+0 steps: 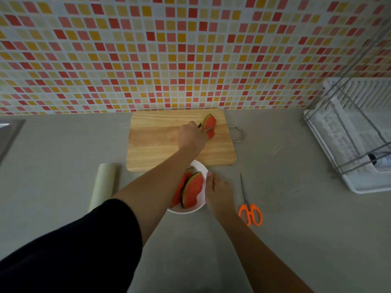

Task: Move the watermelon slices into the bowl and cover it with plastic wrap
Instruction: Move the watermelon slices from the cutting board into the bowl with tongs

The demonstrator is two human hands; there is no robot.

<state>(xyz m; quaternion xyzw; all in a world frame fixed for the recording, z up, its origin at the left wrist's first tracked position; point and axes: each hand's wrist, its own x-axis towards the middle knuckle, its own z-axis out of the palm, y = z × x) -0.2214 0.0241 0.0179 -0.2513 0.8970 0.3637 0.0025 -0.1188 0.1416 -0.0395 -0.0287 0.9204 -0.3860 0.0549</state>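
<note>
A wooden cutting board [160, 144] lies against the tiled wall. On its far right corner stands a watermelon slice [209, 125], and my left hand [193, 135] reaches across the board and grips it with its fingers. In front of the board sits a white bowl [200, 168] holding two watermelon slices [191, 190]. My right hand [218, 192] holds the bowl's right rim, thumb on the edge. A roll of plastic wrap [103, 185] lies on the counter left of the bowl.
Orange-handled scissors [249, 208] lie on the grey counter right of the bowl. A white dish rack [355, 136] with wire frame fills the right side. A sink edge [8, 134] shows at far left. The board's metal handle [238, 134] sticks out right.
</note>
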